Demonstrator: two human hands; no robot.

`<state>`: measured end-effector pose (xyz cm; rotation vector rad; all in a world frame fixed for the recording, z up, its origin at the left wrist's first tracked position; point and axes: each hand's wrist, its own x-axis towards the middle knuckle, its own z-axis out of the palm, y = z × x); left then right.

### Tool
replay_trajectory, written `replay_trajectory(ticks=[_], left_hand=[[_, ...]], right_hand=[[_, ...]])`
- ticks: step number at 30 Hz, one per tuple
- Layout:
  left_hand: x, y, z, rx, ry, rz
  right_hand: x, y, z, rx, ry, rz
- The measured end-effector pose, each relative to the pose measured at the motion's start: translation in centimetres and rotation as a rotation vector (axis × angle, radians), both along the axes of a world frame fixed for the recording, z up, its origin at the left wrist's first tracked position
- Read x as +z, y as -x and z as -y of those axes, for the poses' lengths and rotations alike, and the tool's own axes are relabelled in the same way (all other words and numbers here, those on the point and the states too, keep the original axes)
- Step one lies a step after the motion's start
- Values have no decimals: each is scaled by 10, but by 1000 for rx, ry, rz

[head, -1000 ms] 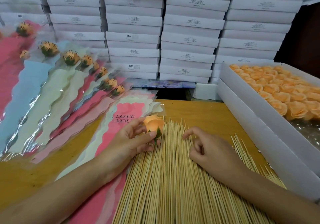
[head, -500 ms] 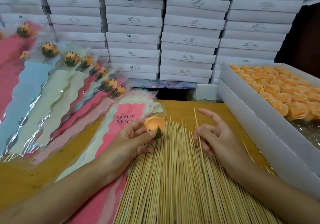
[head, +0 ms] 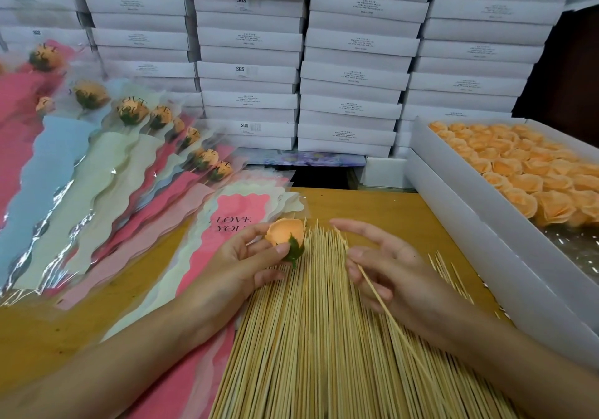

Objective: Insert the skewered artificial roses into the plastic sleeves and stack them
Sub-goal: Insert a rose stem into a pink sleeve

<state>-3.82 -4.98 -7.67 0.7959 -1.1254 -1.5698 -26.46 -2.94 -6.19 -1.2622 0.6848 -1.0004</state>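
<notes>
My right hand [head: 385,266] now has one thin bamboo skewer [head: 372,285] lifted off the fanned pile of bamboo skewers [head: 308,337]. A second ago it was only feeling along them. Its fingers pinch the skewer, with the index finger straight. At the pile's far left corner, my left hand [head: 240,263] pinches the orange fabric rose with a green calyx [head: 285,237]. I judge skewering comes next. The pink "I LOVE YOU" plastic sleeve [head: 233,221] waits just left of the pile.

At the far side we see stacks of flat white boxes [head: 249,45] rising out of view, several printed "SGS" on their front edges. Under them we see a purple flower-printed pack [head: 311,158], with a small white box [head: 382,172] just to its right. The wooden tabletop [head: 382,211] is yellow-brown. An open white carton [head: 486,234] lies along the table's right side, and a dark wall [head: 570,78] stands far right.
</notes>
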Motion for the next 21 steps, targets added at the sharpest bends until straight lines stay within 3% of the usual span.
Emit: replay_trajectory(ticks=[5,21], left_hand=[[0,-1,1,23,13,-12],[-2,0,-1,43,58,62]], right_hand=[[-1,-5,-4,169,-26,-87],[-7,-8,-4,210,-28,-127]])
